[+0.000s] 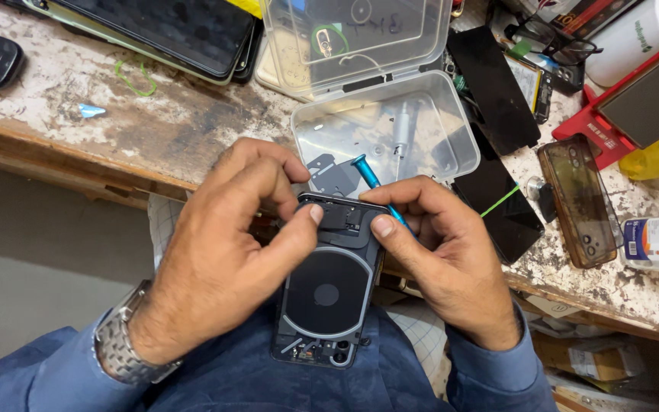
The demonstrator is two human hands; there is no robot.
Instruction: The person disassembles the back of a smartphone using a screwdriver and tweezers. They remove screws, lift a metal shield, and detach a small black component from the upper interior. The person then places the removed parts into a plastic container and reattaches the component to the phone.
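Both hands, left hand (226, 252) and right hand (444, 255), grip an opened phone (329, 294); right also pinches a blue screwdriver (368, 174).

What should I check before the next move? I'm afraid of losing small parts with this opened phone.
1. Phone supported: ok, the left hand and right hand both grip its top end.
2. Screwdriver secured: ok, held in the right hand.
3. Parts box within reach: ok, open just behind the phone.
4. Loose screws accounted for: cannot tell, too small.
5. Phone over the bench: not ok, it sits past the edge, over the lap.
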